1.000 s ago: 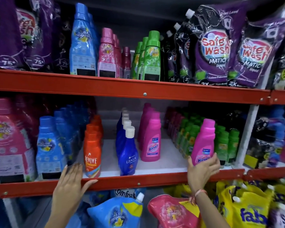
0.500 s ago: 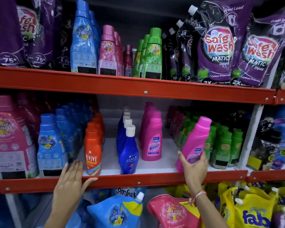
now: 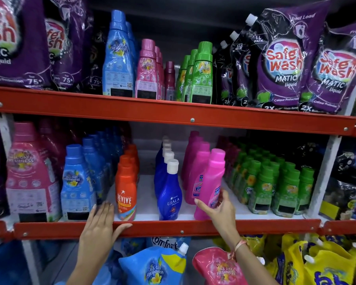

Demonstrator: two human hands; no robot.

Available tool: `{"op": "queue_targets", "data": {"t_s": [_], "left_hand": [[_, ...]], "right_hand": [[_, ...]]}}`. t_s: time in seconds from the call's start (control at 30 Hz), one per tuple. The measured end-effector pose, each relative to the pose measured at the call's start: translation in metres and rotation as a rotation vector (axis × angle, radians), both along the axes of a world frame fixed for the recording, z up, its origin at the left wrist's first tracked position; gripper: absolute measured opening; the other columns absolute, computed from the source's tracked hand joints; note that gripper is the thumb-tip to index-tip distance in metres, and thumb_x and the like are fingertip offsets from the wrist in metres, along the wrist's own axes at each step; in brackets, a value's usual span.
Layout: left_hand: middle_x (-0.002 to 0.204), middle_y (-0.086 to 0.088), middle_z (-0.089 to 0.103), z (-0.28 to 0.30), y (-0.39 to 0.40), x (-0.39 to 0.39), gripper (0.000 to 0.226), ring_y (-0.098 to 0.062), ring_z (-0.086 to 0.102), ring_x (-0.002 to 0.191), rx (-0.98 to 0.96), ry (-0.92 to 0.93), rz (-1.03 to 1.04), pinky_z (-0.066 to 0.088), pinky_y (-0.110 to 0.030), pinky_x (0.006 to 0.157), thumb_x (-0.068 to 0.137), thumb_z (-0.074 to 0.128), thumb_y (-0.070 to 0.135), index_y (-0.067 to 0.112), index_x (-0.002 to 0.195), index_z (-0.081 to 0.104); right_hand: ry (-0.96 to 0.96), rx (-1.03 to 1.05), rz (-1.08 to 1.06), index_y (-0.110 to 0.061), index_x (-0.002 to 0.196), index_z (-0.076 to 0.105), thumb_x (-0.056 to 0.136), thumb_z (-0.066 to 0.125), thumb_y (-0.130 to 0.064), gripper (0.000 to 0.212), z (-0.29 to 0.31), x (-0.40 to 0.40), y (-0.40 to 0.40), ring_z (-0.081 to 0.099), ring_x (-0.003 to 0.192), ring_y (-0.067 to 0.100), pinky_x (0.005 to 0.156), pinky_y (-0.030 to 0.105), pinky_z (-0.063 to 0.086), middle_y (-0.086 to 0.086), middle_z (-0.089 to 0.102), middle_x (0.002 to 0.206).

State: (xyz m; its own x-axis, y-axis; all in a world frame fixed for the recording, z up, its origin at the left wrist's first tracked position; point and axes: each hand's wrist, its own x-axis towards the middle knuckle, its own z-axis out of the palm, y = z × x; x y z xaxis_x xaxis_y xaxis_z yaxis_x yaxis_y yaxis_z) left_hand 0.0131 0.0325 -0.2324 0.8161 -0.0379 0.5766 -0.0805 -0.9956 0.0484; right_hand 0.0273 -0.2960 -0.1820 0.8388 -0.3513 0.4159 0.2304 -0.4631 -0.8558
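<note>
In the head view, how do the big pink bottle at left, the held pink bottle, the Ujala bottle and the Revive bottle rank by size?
1. big pink bottle, clearly largest.
2. held pink bottle, gripped by the right hand.
3. Revive bottle and Ujala bottle: too alike to rank.

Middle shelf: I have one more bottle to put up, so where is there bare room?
The widest bare white patch lies between the orange Revive row and the blue Ujala row. A narrower strip runs between the tilted pink bottle in the right hand and the green bottles. Those and the light-blue bottles stand packed.
</note>
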Motion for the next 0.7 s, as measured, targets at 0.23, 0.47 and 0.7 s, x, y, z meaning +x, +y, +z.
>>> {"op": "queue_targets", "data": {"t_s": [0.23, 0.47, 0.7], "left_hand": [[0.115, -0.023, 0.066, -0.002, 0.001, 0.003, 0.090, -0.032, 0.064, 0.109, 0.015, -0.016, -0.014, 0.032, -0.042, 0.108, 0.086, 0.025, 0.069, -0.010, 0.113, 0.061], [0.113, -0.022, 0.068, 0.000, 0.000, 0.001, 0.089, -0.031, 0.065, 0.106, -0.078, 0.015, -0.050, 0.020, -0.035, 0.114, 0.085, 0.026, 0.070, -0.007, 0.111, 0.063], [0.135, -0.004, 0.055, 0.019, -0.004, -0.018, 0.093, -0.021, 0.049, 0.122, -0.338, 0.016, -0.190, 0.029, -0.031, 0.108, 0.079, 0.018, 0.079, 0.010, 0.137, 0.044]], "right_hand": [[0.047, -0.035, 0.010, -0.016, 0.124, 0.050, 0.044, 0.073, -0.076, 0.103, 0.005, -0.001, 0.002, 0.069, 0.094, 0.016, 0.082, 0.036, 0.059, 0.001, 0.071, 0.107], [0.024, -0.083, -0.080, -0.012, 0.143, 0.037, 0.068, 0.079, -0.056, 0.097, 0.005, -0.020, 0.019, 0.045, 0.132, 0.021, 0.111, 0.037, 0.039, 0.005, 0.048, 0.141], [-0.367, 0.055, -0.016, -0.027, 0.105, 0.058, 0.094, 0.059, -0.021, 0.013, 0.013, -0.072, 0.105, 0.058, 0.102, 0.009, 0.089, 0.031, 0.050, -0.012, 0.056, 0.106]]}}
